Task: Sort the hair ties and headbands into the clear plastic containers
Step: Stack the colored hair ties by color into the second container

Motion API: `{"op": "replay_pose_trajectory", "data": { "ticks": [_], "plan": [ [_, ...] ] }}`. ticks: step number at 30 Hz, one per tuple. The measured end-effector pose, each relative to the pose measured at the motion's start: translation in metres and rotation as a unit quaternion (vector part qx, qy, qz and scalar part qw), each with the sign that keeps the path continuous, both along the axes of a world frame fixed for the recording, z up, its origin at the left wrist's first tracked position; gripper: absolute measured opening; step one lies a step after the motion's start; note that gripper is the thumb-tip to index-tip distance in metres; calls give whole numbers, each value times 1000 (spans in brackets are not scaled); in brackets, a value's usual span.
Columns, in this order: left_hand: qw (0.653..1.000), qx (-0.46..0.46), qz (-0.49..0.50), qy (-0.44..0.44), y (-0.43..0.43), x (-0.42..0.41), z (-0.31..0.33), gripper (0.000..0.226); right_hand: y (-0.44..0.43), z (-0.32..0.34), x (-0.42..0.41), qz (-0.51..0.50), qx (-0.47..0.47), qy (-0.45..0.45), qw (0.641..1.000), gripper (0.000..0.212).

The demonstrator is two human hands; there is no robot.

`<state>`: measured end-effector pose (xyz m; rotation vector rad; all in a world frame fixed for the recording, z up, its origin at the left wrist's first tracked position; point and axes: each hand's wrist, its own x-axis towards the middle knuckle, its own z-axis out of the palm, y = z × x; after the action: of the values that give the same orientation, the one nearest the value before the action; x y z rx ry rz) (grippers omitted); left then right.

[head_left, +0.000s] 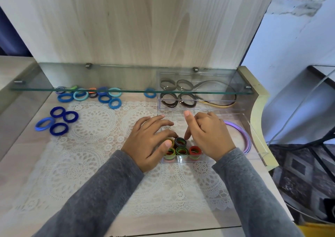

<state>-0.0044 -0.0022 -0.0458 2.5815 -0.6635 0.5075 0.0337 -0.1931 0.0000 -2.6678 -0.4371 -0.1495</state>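
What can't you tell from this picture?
Head view:
How many ties sit in small container: left hand covers some.
Whether either hand pinches a tie: fingers hide contact.
One end of purple headband: right hand covers it.
Brown ties in back container: glass shelf edge crosses them.

Front box (183, 161) is clear glossy plastic, shelf (117, 77) is smooth glass (metal clips (88, 66)), mat (94, 124) is white lace cloth, back panel (126, 28) matt pale wood grain, blue hair ties (59, 129) look fuzzy fabric.
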Motion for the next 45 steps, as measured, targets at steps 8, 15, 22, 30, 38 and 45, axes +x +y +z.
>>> {"op": "replay_pose_trajectory", "data": {
  "ticks": [8, 15, 22, 30, 38, 45],
  "plan": [
    [1000, 6, 23, -12, 0, -1, 0, 62, 1, 5, -2, -11, -6, 9, 1000, 71],
    [982, -65, 138, -112, 7, -7, 11, 37, 25, 5, -12, -28, 16, -86, 996, 40],
    [948, -49, 296, -103, 51, -14, 10, 31, 94, 1, -27, 42, 148, -110, 982, 20],
    [889, 45, 452, 57, 110, -19, 0, 58, 165, -16, -30, 127, 52, -13, 991, 44],
    [858, 72, 486, 150, 145, -13, -6, 55, 205, -36, -15, 131, -36, -3, 991, 53],
    [853, 67, 496, 146, 161, -4, -3, 53, 228, -42, 1, 120, -56, -14, 991, 55]
  ]
}}
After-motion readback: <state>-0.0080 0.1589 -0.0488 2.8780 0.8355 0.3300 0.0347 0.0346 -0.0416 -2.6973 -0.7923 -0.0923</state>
